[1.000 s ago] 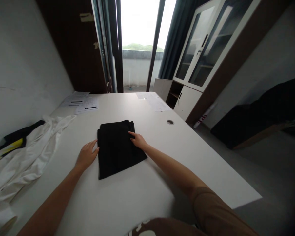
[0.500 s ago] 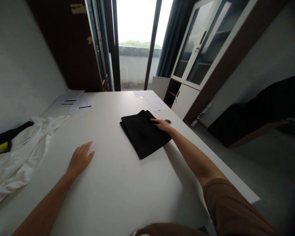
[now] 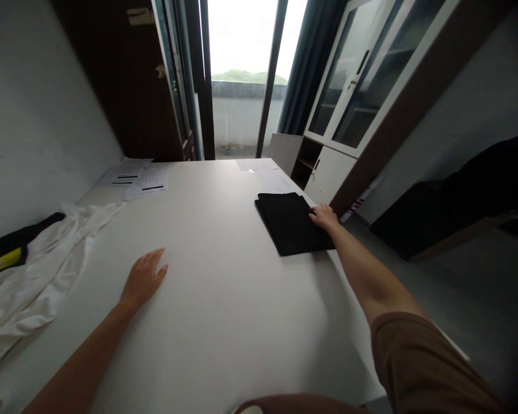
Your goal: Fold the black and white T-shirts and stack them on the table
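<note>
The white table spreads widest before me, and along its left side lies a rumpled white cloth. The black folded cloth sits flat near the table's right edge, its layers slightly offset at the far side. At the far left, printed papers overlap, marked with dark bars, their writing too small to read; more pale sheets lie at the far right. My right grip bends over the black cloth's right edge, pinching or just pressing, I can't tell. My left grip is loosely spread, holding nothing, well apart from it.
</note>
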Demonstrator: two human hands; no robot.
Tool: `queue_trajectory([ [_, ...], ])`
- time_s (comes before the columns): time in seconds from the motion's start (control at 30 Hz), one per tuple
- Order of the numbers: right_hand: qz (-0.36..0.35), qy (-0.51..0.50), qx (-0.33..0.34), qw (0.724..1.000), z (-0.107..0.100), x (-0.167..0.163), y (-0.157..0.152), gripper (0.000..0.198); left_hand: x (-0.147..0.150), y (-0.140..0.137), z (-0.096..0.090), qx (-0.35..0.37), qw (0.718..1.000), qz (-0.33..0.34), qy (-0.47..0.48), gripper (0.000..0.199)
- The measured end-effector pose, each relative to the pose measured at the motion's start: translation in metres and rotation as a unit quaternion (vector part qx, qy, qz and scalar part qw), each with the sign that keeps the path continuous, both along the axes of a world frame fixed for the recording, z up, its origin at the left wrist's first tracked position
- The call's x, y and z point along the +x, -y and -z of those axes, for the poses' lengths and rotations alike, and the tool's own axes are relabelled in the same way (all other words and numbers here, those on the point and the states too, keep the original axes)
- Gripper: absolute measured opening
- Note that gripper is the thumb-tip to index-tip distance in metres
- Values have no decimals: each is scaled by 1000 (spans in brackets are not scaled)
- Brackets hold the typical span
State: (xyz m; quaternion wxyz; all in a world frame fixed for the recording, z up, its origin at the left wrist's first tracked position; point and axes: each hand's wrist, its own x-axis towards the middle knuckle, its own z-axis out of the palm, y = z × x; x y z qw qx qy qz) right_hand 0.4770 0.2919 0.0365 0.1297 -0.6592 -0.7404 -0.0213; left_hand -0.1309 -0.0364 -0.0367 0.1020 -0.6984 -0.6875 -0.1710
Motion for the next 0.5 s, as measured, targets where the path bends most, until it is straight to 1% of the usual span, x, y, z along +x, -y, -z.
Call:
queue_trajectory([
  [0.07, -12, 18, 1, 1000, 11, -21, 11, 44, 1, 0, 0, 2, 1000, -3, 2, 53],
  [0.17, -113, 21, 26, 993, 30, -63, 32, 51, 6, 3, -5, -1, 1000, -10, 9, 51],
  [0.23, -157, 28, 26, 987, 44, -88, 48, 57, 11, 5, -8, -7, 1000, -17, 19, 50],
  [0.3, -156, 50, -1, 986, 57, -106, 60, 60, 13, 5, -11, -15, 999, -23, 30, 50],
  [0.4, -129, 71, -12, 989, 70, -117, 68, 61, 9, 3, -13, -17, 998, -37, 52, 49],
  [0.5, -116, 84, -11, 990, 74, -118, 67, 63, -8, 3, -20, -15, 994, -90, 57, 47],
])
